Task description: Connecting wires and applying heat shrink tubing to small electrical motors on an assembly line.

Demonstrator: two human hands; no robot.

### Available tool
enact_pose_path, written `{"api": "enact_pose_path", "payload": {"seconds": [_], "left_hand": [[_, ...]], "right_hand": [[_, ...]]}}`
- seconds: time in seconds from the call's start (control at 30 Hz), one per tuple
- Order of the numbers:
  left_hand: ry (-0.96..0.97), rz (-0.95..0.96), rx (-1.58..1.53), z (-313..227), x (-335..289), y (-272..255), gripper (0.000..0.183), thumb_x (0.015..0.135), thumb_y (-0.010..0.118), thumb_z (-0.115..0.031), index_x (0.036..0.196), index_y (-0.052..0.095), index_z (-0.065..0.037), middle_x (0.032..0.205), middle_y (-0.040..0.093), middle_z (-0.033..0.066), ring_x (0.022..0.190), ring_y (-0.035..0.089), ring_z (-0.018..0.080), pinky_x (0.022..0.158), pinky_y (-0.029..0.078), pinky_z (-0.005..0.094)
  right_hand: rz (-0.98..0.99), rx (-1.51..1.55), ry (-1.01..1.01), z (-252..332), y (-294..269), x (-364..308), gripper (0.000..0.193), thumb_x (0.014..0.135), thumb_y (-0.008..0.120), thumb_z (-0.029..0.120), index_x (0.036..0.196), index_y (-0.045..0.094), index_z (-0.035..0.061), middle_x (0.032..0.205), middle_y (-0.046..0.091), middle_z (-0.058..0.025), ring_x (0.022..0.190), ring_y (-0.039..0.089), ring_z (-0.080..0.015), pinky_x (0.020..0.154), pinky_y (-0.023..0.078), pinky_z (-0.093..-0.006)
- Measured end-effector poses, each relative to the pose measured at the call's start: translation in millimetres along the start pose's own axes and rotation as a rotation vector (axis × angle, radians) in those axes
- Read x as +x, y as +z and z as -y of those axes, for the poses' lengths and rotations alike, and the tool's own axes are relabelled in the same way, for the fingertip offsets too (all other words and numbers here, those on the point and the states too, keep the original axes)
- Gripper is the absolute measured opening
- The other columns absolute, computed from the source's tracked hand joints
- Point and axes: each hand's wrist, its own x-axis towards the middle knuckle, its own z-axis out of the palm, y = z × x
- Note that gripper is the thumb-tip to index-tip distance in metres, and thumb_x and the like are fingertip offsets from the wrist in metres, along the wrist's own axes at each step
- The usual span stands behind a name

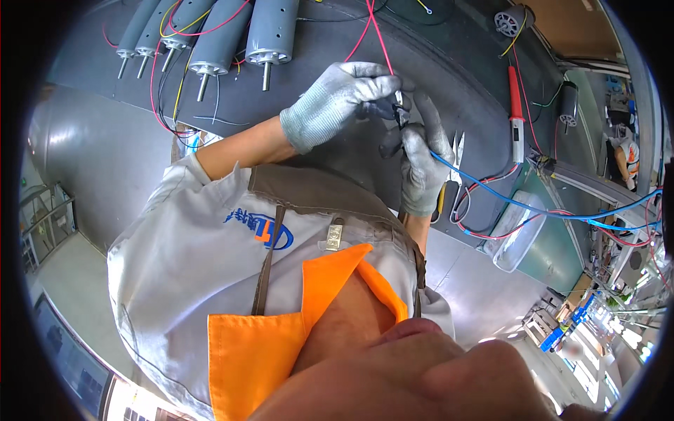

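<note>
The left hand (330,102) and right hand (423,165), both gloved, are close together, each curled into a pinch

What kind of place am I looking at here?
Probably an electrical workshop: grey motors with wire leads lie side by side on the bench, scissors lie nearby, and the gloved left hand grips a red wire.

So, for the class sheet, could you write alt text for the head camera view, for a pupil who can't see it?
A person's gloved left hand grips a red wire over a dark workbench, with the gloved right hand close beside it. Grey cylindrical motors lie at the upper left; scissors and a red-and-white tool lie to the right.
</note>
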Motion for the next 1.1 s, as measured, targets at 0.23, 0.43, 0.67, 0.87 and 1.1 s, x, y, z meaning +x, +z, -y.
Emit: {"api": "enact_pose_path", "payload": {"seconds": [0.23,0.43,0.67,0.87,1.1], "left_hand": [[0.037,0.112,-0.335,29,9,-12,0.020,0.100,0.059,-0.019,0.113,0.064,-0.004,0.101,0.067,0.0025,0.091,0.062,0.0109,0.086,0.049,0.0275],[-0.007,0.111,-0.474,30,23,-17,0.032,0.103,0.054,-0.022,0.117,0.062,0.006,0.108,0.069,0.0176,0.098,0.067,0.0230,0.091,0.052,0.0346],[0.161,0.116,-0.427,7,20,-41,0.036,0.102,0.055,-0.024,0.119,0.063,0.007,0.100,0.071,0.0161,0.108,0.067,0.0302,0.090,0.052,0.0351],[0.187,0.020,-0.413,0,9,-48,0.037,0.101,0.056,-0.026,0.118,0.063,0.007,0.104,0.070,0.0167,0.111,0.066,0.0326,0.094,0.051,0.0381],[0.163,0.029,-0.403,-6,3,-53,0.036,0.098,0.058,-0.022,0.121,0.061,0.006,0.109,0.069,0.0177,0.111,0.066,0.0324,0.099,0.051,0.0417]], "right_hand": [[-0.011,0.075,0.042,0,12,7,0.053,0.090,0.064,0.002,0.142,0.051,-0.0019,0.091,0.072,-0.0118,0.074,0.067,-0.0136,0.068,0.053,-0.0270],[0.008,-0.889,-0.260,20,-122,43,0.075,0.073,0.082,0.011,0.141,0.053,0.0033,0.135,0.061,-0.0156,0.125,0.058,-0.0242,0.098,0.050,-0.0367],[-0.294,-1.358,-0.232,-8,-257,129,0.055,0.084,0.072,0.012,0.138,0.058,0.0062,0.105,0.069,-0.0248,0.095,0.069,-0.0342,0.086,0.054,-0.0405],[0.124,-0.549,-0.052,-10,-141,198,0.059,0.085,0.072,-0.001,0.140,0.052,-0.0070,0.128,0.064,-0.0098,0.112,0.061,-0.0141,0.097,0.047,-0.0261],[0.230,-0.903,0.050,-24,-51,261,0.044,0.077,0.070,0.005,0.121,0.069,0.0004,0.110,0.074,-0.0138,0.099,0.070,-0.0175,0.089,0.053,-0.0300]]}}
